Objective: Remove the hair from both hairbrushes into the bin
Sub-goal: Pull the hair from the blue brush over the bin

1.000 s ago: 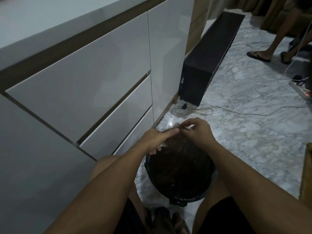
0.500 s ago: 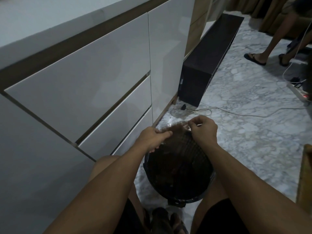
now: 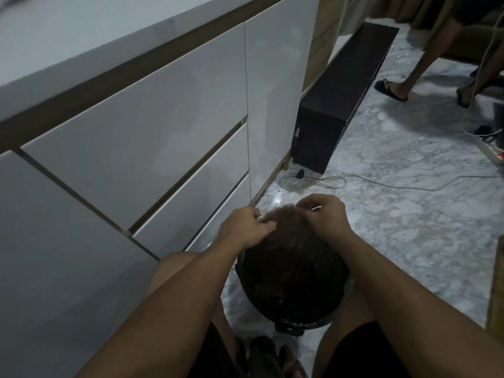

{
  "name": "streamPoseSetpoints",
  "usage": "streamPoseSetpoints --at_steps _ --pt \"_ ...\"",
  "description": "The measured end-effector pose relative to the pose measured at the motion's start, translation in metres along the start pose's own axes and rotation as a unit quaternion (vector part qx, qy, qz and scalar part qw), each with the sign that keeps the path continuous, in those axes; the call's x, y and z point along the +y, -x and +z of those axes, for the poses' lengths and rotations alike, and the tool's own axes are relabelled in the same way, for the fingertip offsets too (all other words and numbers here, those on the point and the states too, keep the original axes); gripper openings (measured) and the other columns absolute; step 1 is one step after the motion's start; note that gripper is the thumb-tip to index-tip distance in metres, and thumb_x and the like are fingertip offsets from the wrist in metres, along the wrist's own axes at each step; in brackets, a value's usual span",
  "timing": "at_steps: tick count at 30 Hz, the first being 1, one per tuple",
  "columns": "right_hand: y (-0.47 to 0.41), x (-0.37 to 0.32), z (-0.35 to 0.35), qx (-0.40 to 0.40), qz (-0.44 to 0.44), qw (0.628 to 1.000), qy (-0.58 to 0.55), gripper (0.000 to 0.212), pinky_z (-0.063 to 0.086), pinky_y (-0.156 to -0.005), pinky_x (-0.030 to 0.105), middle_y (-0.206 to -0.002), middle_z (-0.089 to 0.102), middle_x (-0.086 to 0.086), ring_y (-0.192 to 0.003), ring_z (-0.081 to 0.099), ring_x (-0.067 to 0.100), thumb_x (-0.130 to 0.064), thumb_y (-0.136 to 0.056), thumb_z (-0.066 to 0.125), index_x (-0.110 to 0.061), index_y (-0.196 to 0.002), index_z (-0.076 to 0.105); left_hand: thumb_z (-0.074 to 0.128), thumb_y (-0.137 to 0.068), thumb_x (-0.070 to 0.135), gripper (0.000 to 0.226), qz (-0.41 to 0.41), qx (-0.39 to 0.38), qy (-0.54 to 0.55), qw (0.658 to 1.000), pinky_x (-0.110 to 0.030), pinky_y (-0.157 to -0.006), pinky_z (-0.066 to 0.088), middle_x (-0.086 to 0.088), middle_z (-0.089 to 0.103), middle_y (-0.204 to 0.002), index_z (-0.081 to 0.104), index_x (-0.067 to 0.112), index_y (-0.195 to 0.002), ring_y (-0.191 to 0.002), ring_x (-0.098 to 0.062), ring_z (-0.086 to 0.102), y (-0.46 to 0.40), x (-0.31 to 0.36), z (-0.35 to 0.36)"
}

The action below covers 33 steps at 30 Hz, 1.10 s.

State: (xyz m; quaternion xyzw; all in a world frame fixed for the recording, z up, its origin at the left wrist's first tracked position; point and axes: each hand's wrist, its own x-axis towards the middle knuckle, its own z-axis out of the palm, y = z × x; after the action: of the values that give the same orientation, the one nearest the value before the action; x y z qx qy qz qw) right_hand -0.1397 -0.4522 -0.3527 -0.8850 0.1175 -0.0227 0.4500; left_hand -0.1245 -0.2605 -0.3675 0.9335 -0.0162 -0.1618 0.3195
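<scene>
A tuft of hair (image 3: 283, 214) sits just below the centre of the frame, stretched between the two hands directly above the far rim of the bin (image 3: 291, 282). It is a pale brown, frizzy mat. Whether a brush is under it cannot be told: a thin light sliver shows at the right hand's fingertips and another at the left's, but too small to name.

The left hand (image 3: 245, 230) has its fingers curled in, pinching the left edge of the tuft. The right hand (image 3: 324, 216) is also curled, thumb and forefinger nipping the right edge, knuckles up. Both forearms run in from the bottom of the frame and meet over the bin, wrists slightly bent down, the hands near each other with only the tuft between.

The bin is dark and round, standing on the floor (image 3: 409, 214) between the person's knees in the lower centre. Its inside is too dark to say for sure what it holds; some brownish mass seems to lie there.

Judging from this, the hair is being worked loose or pulled apart over the bin and has not yet been dropped. How many brushes are done is not visible, so the task looks to be under way, with at least this tuft left to release.

White drawers (image 3: 136, 145) fill the left of the frame. A dark box (image 3: 341, 105) and a cable (image 3: 381, 184) lie in the upper right, where another person's legs (image 3: 425, 64) stand.
</scene>
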Motion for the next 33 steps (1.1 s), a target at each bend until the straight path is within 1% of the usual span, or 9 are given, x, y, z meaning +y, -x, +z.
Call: streamPoseSetpoints --at_steps 5,8,13,17,20,24,29,31,33 --pt "-0.015 0.014 -0.019 0.127 0.129 0.978 -0.104 0.011 0.060 -0.077 0.037 -0.082 0.072 0.009 -0.071 0.071 0.022 -0.004 -0.085 0.066 -0.014 -0.081 0.070 0.066 -0.079 0.056 0.044 -0.023 0.031 -0.031 0.999 -0.029 -0.066 0.040 0.000 0.061 -0.082 0.068 0.016 -0.097 -0.078 -0.021 0.059 -0.002 -0.006 -0.008" --pt "-0.015 0.019 -0.026 0.080 0.143 0.981 -0.108 0.007 0.061 -0.074 0.039 -0.080 0.071 0.009 -0.064 0.070 0.021 -0.004 -0.085 0.067 -0.010 -0.084 0.071 0.066 -0.081 0.057 0.043 -0.025 0.025 -0.022 0.999 -0.029 -0.065 0.038 0.001 0.057 -0.077 0.065 0.016 -0.092 -0.077 -0.019 0.056 -0.003 -0.006 -0.009" --pt "-0.008 0.015 -0.019 -0.038 0.101 0.989 -0.100 0.003 0.060 -0.079 0.049 -0.090 0.071 0.006 -0.086 0.070 0.024 -0.020 -0.085 0.070 -0.019 -0.087 0.072 0.068 -0.078 0.057 0.037 -0.013 0.009 0.019 1.000 -0.030 -0.064 0.044 -0.001 0.061 -0.076 0.060 0.021 -0.078 -0.077 -0.021 0.062 -0.004 -0.003 -0.002" --pt "0.000 0.005 -0.009 -0.071 0.087 0.991 -0.071 0.037 0.059 -0.075 0.038 -0.091 0.070 0.004 -0.084 0.069 0.018 -0.043 -0.075 0.077 -0.015 -0.096 0.065 0.071 -0.075 0.056 0.038 0.006 0.001 0.044 0.999 -0.035 -0.067 0.052 -0.002 0.065 -0.074 0.067 0.019 -0.080 -0.074 -0.021 0.065 -0.005 0.001 0.004" --pt "0.001 0.006 -0.006 -0.065 0.086 0.993 -0.040 0.033 0.057 -0.070 0.032 -0.089 0.071 0.006 -0.082 0.069 0.018 -0.022 -0.070 0.085 -0.014 -0.092 0.062 0.071 -0.076 0.056 0.037 0.018 0.006 0.037 0.999 -0.032 -0.065 0.049 -0.001 0.065 -0.075 0.068 0.019 -0.083 -0.074 -0.019 0.064 -0.005 0.001 0.004" --pt "-0.005 0.007 -0.010 -0.010 0.093 0.996 -0.010 0.012 0.048 -0.056 0.020 -0.087 0.070 0.006 -0.079 0.067 0.017 -0.005 -0.078 0.075 -0.014 -0.082 0.068 0.070 -0.076 0.058 0.038 0.003 0.025 0.023 0.999 -0.028 -0.059 0.041 0.003 0.058 -0.070 0.061 0.022 -0.079 -0.073 -0.019 0.061 -0.005 -0.001 0.001" --pt "-0.009 0.009 -0.011 0.069 0.122 0.990 -0.033 0.006 0.057 -0.069 0.032 -0.090 0.071 0.005 -0.079 0.067 0.018 -0.015 -0.080 0.073 -0.015 -0.086 0.071 0.068 -0.078 0.058 0.035 -0.005 0.045 0.013 0.999 -0.028 -0.058 0.036 0.006 0.054 -0.068 0.057 0.025 -0.076 -0.072 -0.018 0.057 -0.002 0.001 0.000" --pt "-0.009 0.009 -0.010 0.046 0.119 0.991 -0.052 0.014 0.059 -0.074 0.036 -0.092 0.072 0.004 -0.083 0.068 0.018 -0.020 -0.079 0.074 -0.016 -0.092 0.071 0.069 -0.077 0.058 0.037 0.004 0.043 0.015 0.999 -0.028 -0.060 0.038 0.002 0.059 -0.074 0.061 0.022 -0.081 -0.075 -0.019 0.060 -0.003 0.001 0.001" --pt "-0.005 0.005 -0.009 -0.001 0.100 0.991 -0.090 0.025 0.058 -0.072 0.031 -0.090 0.071 0.002 -0.083 0.068 0.014 -0.029 -0.077 0.078 -0.018 -0.097 0.070 0.070 -0.076 0.057 0.039 0.018 0.034 0.009 0.999 -0.027 -0.061 0.040 0.000 0.063 -0.078 0.065 0.020 -0.086 -0.078 -0.019 0.062 -0.003 0.002 0.002"
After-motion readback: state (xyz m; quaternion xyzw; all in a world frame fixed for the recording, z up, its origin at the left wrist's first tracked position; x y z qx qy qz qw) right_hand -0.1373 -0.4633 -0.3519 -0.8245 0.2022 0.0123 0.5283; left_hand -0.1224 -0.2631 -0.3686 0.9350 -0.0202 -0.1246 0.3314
